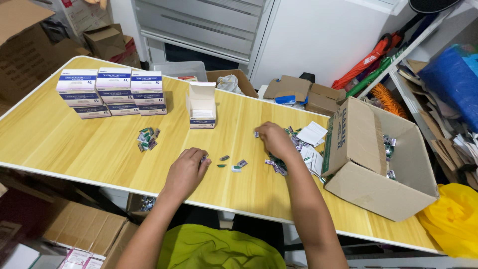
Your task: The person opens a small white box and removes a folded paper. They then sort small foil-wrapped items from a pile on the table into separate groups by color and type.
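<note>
Far left of my left hand [186, 172] stood stacked glossy white-and-purple boxes [110, 92] on the smooth wood-grain bench [59, 139]. That hand lay curled, knuckles up, touching small crinkly foil packets [231, 163]. Ahead stood an open white carton [201, 105]. My right hand [273, 139] pinched packets from a shiny pile [294, 149]; beyond it gaped a cardboard box [378, 159].

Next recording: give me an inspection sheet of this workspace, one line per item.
Surface: wood-look folding table, white edge.
Job's things: small foil packs between the hands; a pile of packs by the right hand; a small heap; open white carton; stacked white cartons.
Clutter: paper leaflets; open cardboard box on its side.
Grips: left hand resting on packs; right hand fingers down on the pile.
Cables: nothing seen.
Surroundings: cardboard boxes on the floor, yellow bag, umbrellas, shelving.
</note>
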